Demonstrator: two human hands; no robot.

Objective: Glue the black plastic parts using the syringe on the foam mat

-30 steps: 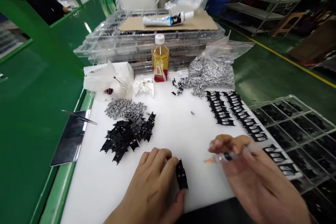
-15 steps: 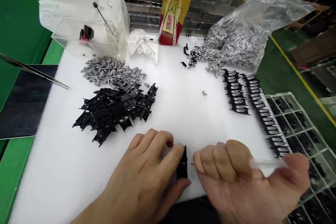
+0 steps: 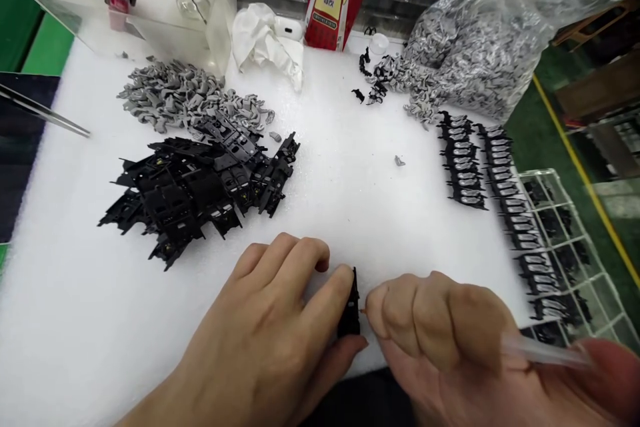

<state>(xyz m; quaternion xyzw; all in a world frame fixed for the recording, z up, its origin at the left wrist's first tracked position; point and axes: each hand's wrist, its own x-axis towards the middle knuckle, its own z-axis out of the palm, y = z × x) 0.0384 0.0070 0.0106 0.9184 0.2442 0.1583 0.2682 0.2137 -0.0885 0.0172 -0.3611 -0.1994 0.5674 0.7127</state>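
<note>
While the left hand (image 3: 265, 327) pinches a black plastic part (image 3: 350, 310), the clenched right hand (image 3: 440, 327) holds a clear syringe (image 3: 545, 351), its orange tip (image 3: 363, 311) just beside that part. A heap of black parts (image 3: 190, 193) lies to the part's left, neat rows (image 3: 465, 167) to its right.

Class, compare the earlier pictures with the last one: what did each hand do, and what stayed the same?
The right hand moved left, carrying the orange-tipped dispensing syringe from well clear of the black plastic part right up to its edge. The left hand kept hold of that part. The pile of black parts and the pile of grey parts stayed as they were.
</note>
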